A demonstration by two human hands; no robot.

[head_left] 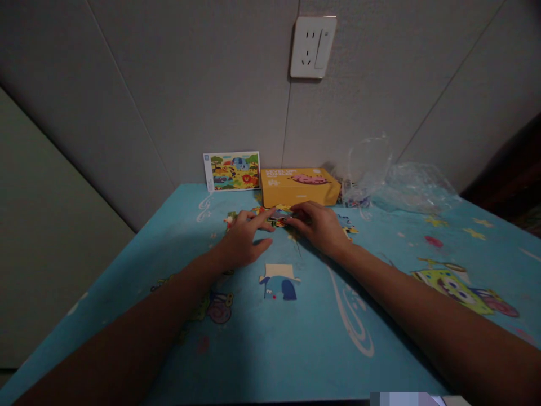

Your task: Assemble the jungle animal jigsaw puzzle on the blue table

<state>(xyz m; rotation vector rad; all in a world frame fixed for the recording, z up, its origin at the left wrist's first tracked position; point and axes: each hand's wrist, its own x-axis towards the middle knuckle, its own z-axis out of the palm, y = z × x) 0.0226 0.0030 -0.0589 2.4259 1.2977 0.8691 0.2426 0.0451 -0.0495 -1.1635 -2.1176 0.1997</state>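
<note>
Colourful puzzle pieces (279, 216) lie in a group on the blue table cover, between and partly under my hands. My left hand (244, 241) is open, its fingers spread and the fingertips close to these pieces. With thumb and fingers brought together, my right hand (319, 226) grips a puzzle piece at the right side of the group; the fingers hide part of it. Nearer to me, apart from both hands, an elephant-face puzzle piece (279, 283) lies flat on the cover.
Behind the hands stands a yellow puzzle box (298, 189). Left of it, a picture card (233, 171) leans against the wall. A crumpled clear plastic bag (416, 186) lies at the back right. A wall socket (313, 47) is above. Cartoon figures are printed on the table cover (296, 361).
</note>
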